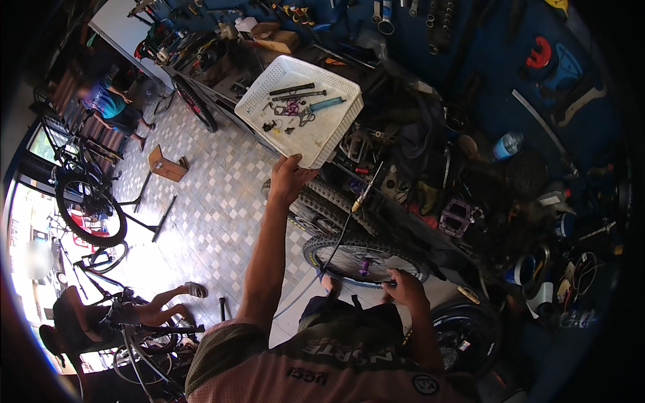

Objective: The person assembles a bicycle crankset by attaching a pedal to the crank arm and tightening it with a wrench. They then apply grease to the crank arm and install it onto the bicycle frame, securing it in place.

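Note:
My left hand grips the near rim of a white perforated plastic basket, which is tilted at the edge of the workbench. Inside the basket lie two dark rods, a light blue syringe-like tube, a purple chain-like part, a grey metal bracket and several small pieces. Lower down, my right hand is closed, with a short dark tip showing at its fingers; what it belongs to is too small to tell. Beyond that hand is a bicycle wheel with a purple hub.
Cluttered tools and parts cover the workbench, among them a purple pedal. Knobby tires stand beside it. Tools hang on the blue wall. To the left are a bicycle on a stand, a wooden box and two other people.

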The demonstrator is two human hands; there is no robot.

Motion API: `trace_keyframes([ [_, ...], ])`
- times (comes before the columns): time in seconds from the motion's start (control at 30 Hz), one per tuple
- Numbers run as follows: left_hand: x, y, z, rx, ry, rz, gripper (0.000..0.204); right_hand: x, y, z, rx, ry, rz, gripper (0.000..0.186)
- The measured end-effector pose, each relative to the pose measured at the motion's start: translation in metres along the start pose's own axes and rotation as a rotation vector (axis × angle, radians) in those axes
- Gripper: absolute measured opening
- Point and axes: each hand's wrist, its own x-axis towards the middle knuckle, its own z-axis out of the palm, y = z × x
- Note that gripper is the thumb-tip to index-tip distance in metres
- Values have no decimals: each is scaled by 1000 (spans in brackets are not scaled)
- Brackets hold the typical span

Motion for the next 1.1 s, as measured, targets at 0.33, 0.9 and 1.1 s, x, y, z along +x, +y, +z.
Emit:
trace_keyframes([
  [0.33,0,8,-4,85,-39,-2,52,32,-35,-40,300,39,-181,51],
  [0.9,12,7,-4,223,-75,-5,56,454,-396,-131,-352,105,-725,34],
  [1.1,27,7,-14,292,-88,49,58,457,-389,-131,-282,241,-746,28],
])
